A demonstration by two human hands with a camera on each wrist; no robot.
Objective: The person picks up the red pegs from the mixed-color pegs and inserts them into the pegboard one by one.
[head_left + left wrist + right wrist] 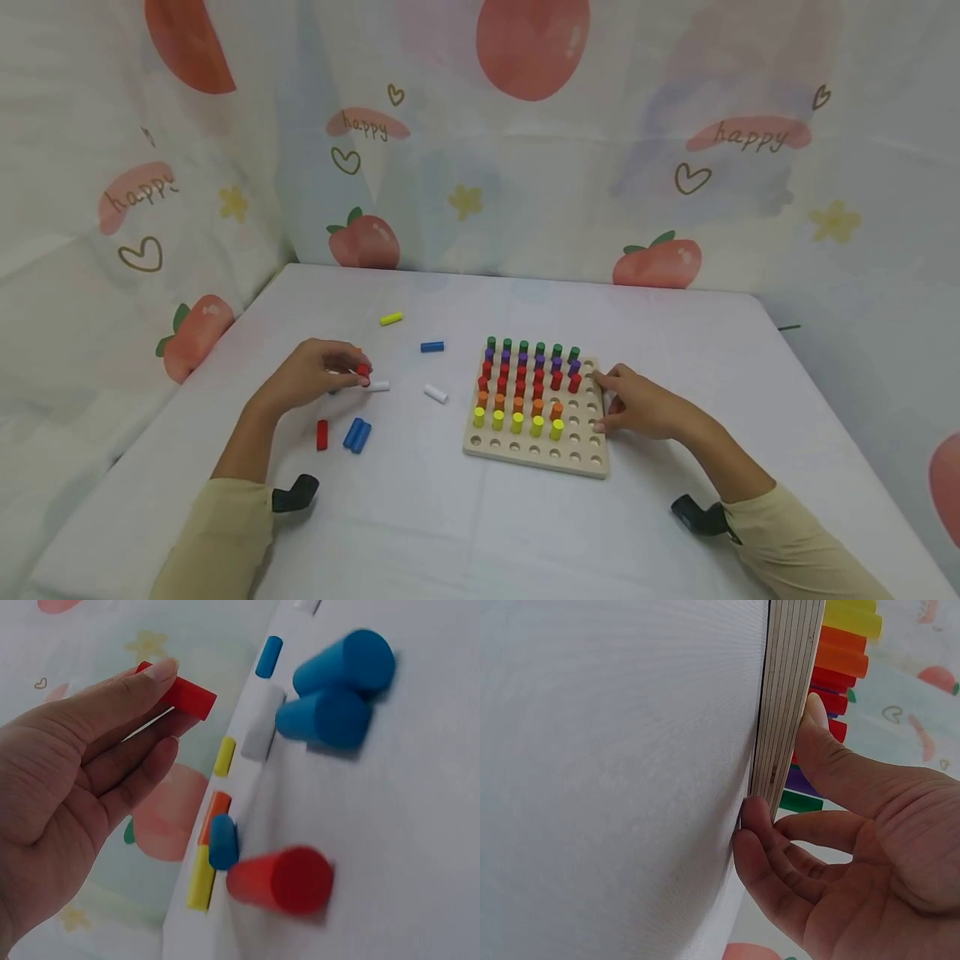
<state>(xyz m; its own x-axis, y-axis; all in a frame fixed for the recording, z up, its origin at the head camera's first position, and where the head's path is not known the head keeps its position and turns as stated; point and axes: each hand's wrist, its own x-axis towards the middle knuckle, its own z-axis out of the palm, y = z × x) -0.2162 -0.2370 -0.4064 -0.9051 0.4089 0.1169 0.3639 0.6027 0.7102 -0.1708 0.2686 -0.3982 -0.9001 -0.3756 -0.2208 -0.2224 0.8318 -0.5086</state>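
Observation:
Between thumb and fingers my left hand (309, 372) pinches a red peg (193, 700), held above the table on the left. Below it lie a red peg (322, 435), two blue pegs (357, 436) side by side and a white peg (379, 387). To the right is a square wooden pegboard (536, 466) with upright rows of green, purple, red, orange and yellow pegs; its front row and right columns show bare holes. My right hand (647, 404) grips the board's right edge, thumb (817, 720) on top and fingertips (757, 815) against the side and lower edge.
Other loose pegs lie on the white tablecloth (390, 525): a yellow peg (392, 318) and a blue peg (432, 347) further back, and a white peg (436, 393) nearer the board. The left wrist view also shows an orange peg (215, 814) lying beyond. A printed curtain (555, 200) closes the back.

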